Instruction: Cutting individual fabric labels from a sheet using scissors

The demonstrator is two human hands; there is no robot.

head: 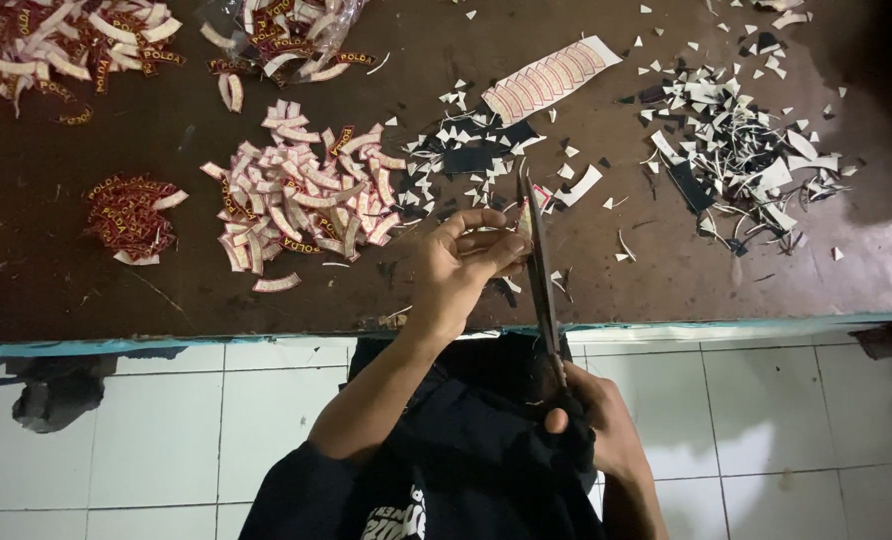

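Dark metal scissors (540,270) look smooth with a dull sheen; cut labels (301,200) seem woven cloth, matt; the brown tabletop (86,280) is worn, scuffed and faintly glossy at its right edge; floor tiles (166,430) shine, glazed

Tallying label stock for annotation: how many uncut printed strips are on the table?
1. The uncut printed strip lies at the table's far side, above the scissors. Others may be hidden under the scrap heaps.

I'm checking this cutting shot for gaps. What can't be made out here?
- Head view: piece in the left hand, mostly covered by its fingers.
- Scissors handles: lost in dark clothing and the right hand.
- Top label pile: cut off by the frame edge.
- Table right corner: in shadow.
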